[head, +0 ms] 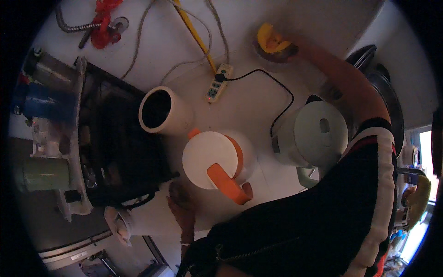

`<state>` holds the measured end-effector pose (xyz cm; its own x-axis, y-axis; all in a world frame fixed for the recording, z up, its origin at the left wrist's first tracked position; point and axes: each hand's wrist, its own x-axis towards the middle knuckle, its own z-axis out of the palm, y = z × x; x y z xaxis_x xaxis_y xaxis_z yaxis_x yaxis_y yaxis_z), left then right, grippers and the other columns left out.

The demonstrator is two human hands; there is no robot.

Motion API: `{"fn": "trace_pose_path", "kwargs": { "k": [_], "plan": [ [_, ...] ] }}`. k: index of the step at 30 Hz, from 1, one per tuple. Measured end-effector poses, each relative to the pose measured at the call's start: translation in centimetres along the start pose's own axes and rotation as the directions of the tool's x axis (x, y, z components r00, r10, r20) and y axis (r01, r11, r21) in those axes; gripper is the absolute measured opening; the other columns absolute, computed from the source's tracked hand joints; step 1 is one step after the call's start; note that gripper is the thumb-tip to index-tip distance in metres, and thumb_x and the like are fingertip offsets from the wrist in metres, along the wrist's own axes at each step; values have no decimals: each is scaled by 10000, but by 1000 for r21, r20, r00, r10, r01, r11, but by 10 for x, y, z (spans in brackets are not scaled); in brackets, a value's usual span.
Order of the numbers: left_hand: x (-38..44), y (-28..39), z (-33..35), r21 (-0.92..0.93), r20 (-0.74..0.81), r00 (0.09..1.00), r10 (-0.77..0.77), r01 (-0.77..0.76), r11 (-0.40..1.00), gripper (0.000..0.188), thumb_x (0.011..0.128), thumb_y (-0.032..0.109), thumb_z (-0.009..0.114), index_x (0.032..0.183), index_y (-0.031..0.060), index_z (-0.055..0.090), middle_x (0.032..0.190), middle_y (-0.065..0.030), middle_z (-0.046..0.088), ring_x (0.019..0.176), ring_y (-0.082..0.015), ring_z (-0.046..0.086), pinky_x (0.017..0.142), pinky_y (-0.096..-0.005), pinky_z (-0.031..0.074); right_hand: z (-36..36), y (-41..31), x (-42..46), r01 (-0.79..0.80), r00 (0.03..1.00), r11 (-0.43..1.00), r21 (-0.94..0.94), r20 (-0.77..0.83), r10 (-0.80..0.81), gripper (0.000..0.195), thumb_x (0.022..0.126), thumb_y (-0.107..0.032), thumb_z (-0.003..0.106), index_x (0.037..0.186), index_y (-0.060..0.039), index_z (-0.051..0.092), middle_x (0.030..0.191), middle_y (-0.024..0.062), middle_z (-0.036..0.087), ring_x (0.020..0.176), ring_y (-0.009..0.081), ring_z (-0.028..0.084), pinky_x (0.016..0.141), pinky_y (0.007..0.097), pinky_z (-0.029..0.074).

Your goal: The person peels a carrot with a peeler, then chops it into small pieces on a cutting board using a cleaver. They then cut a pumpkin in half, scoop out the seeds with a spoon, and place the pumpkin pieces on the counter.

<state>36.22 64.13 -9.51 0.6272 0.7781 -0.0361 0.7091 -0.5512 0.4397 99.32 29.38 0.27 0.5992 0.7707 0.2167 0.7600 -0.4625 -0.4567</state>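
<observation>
My right hand (294,47) reaches to the far right part of the counter. It meets a yellow-orange piece (266,34), perhaps fruit or peel, at a shallow bowl (265,58). Blur and shade hide how its fingers lie. My left hand (181,204) is low, near the counter's front edge, its fingers curled and in shadow. Whether it holds something cannot be made out. Just beyond it stands a white jug (199,162) with an orange handle (228,185). A pale green electric kettle (320,133) stands beneath my right forearm.
A white cylindrical container (173,110) with a dark inside leans beside a black appliance (121,138) on the left. A power strip (218,83) with a lit red lamp feeds a black cord (292,95). Dark pans (384,86) stand at right. A green canister (46,174) is far left.
</observation>
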Motion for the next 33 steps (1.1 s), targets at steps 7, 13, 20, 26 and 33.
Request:
{"fn": "trace_pose_path", "kwargs": {
  "k": [7, 13, 20, 26, 33],
  "plan": [
    [34, 34, -32, -86, 31, 934, 356, -352, 932, 622, 788, 240, 649, 1335, 40, 430, 1344, -164, 473, 1226, -323, 454, 1089, -456, 266, -22, 47, -18, 166, 978, 961, -222, 163, -131, 671, 732, -219, 767, 1317, -98, 461, 1271, 101, 526, 1172, 251, 494, 960, 370, 412],
    [19, -10, -10, 39, -127, 964, 232, -229, 973, 995, 653, 324, 765, 1411, -3, 209, 1342, -258, 391, 1197, -437, 400, 1025, -495, 329, -103, 26, -37, -173, 946, 973, -152, 249, 207, 618, 789, -256, 708, 1331, -114, 448, 1272, 88, 500, 1155, 223, 473, 927, 350, 400],
    [27, -44, -42, -87, -39, 954, 297, -300, 950, 975, 653, 238, 773, 1414, 20, 204, 1363, -229, 375, 1236, -407, 373, 1039, -458, 341, -213, -57, -89, -454, 882, 878, 150, 215, 419, 559, 855, -298, 639, 1346, -132, 433, 1273, 73, 469, 1134, 189, 448, 887, 327, 386],
    [56, -103, -59, -17, 60, 807, 587, -587, 809, 828, 715, 152, 727, 1399, 29, 277, 1390, -195, 373, 1284, -364, 351, 1065, -409, 325, -167, -255, -160, -384, 875, 829, 407, -128, 468, 428, 918, -327, 552, 1288, -115, 522, 1091, 19, 613, 892, 73, 562, 674, 190, 444],
    [-7, -79, -52, -210, -93, 771, 631, -634, 744, 426, 840, 24, 567, 1262, 12, 504, 1259, -174, 525, 1179, -344, 472, 981, -410, 402, -25, -477, -308, -482, 799, 649, 588, -9, 601, 309, 883, -194, 538, 1154, -58, 598, 959, 39, 666, 779, 91, 598, 623, 221, 463]
  ]
}}
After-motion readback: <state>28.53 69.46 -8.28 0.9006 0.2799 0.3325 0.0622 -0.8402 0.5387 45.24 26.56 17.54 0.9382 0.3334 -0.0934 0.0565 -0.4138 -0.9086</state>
